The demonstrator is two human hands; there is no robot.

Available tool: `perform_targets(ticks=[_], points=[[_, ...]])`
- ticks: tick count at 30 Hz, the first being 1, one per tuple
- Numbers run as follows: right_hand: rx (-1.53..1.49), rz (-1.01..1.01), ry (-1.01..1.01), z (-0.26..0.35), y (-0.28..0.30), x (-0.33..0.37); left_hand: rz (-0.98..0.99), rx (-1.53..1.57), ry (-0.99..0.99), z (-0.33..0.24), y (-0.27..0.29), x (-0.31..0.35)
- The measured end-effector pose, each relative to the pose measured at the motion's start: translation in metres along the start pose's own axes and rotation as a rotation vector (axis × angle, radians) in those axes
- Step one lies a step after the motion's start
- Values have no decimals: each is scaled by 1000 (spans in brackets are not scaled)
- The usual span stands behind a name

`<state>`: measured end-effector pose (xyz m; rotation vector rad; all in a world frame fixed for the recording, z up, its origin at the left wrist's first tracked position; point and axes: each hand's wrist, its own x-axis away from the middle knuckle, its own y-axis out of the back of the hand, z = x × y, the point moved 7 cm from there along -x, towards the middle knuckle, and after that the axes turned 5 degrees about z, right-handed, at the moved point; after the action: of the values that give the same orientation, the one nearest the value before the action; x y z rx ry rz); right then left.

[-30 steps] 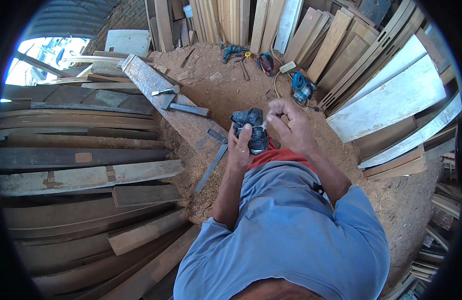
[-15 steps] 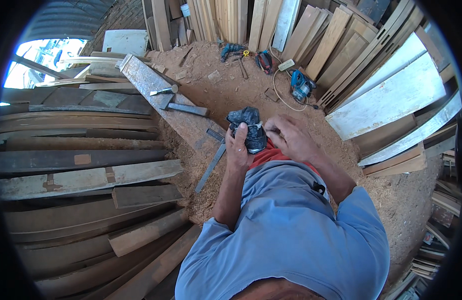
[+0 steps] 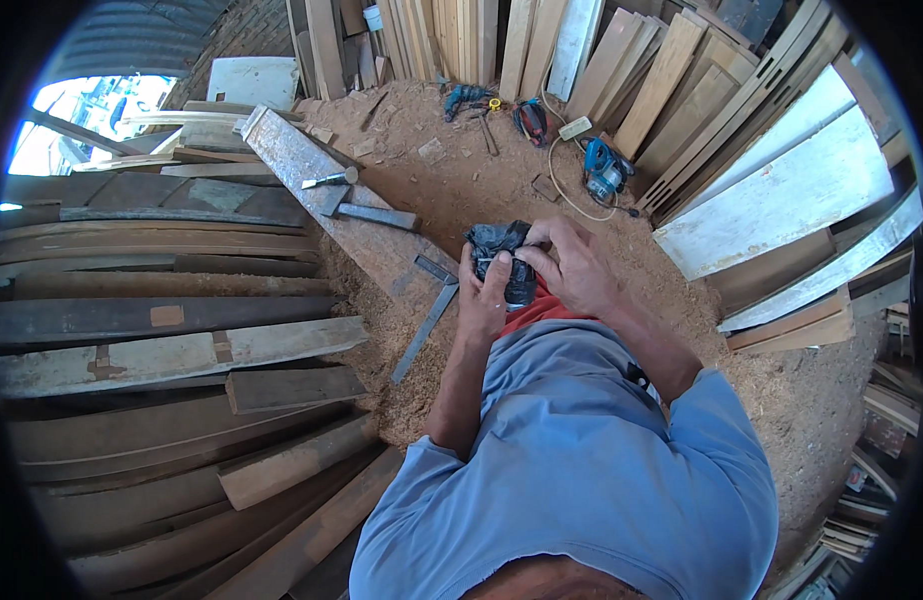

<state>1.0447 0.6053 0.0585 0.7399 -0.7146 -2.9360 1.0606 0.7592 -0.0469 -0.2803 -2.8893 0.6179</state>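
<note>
The person holds a small black bag [image 3: 502, 255] in front of the chest, above the sawdust floor [image 3: 502, 180]. The left hand [image 3: 482, 300] cups it from below, fingers clamped around its lower part; the right hand [image 3: 572, 265] closes over its top edge, fingers pinched on the crumpled plastic. What the bag contains cannot be seen. To work the opening well, keep the left hand as a steady support and let only the right fingers part the folds, holding the bag upright so nothing spills into the sawdust. A steel square [image 3: 429, 315] lies on the plank [image 3: 312, 170] just beside, and power tools [image 3: 604, 170] rest well apart.
</note>
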Motion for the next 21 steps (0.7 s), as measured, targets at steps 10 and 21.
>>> perform_targets(ticks=[10,21], points=[[278,46,163,13,5,0,34,163,36,1,-6,-5],[106,370,-122,-10,-5,1,18,11,28,4,1,-4]])
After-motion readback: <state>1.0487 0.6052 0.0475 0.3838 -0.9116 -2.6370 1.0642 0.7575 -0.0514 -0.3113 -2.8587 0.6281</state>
